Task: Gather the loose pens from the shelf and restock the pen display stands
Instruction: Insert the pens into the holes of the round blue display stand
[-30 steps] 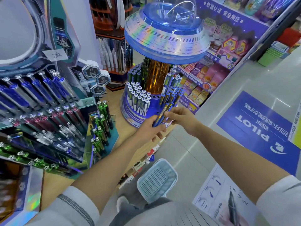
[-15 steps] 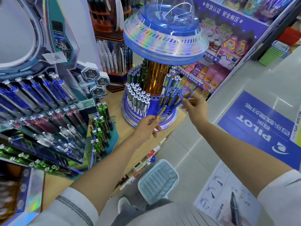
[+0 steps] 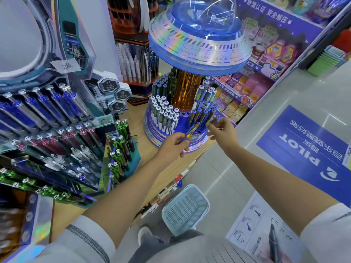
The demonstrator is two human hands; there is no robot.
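A round blue pen stand (image 3: 152,132) under a UFO-shaped dome sits on the wooden shelf (image 3: 140,130). White-capped and blue-capped pens stand in its holes, and some front holes are bare. My left hand (image 3: 173,147) grips a small bunch of yellow pens with blue caps (image 3: 192,130) just in front of the stand's base. My right hand (image 3: 223,134) is at the stand's right edge. Its fingertips pinch the lower end of a blue-capped pen (image 3: 214,120) that leans outward there.
A tall tiered display (image 3: 57,130) of blue, red, silver and green pens fills the left. A light blue plastic basket (image 3: 186,207) sits on the floor by my feet. A blue PILOT floor sticker (image 3: 303,149) and shelves of coloured boxes (image 3: 247,88) lie to the right.
My right hand took a pen from the bunch, carried it up to the stand's right side, and has now dropped back a little. My left hand rose slightly toward the stand.
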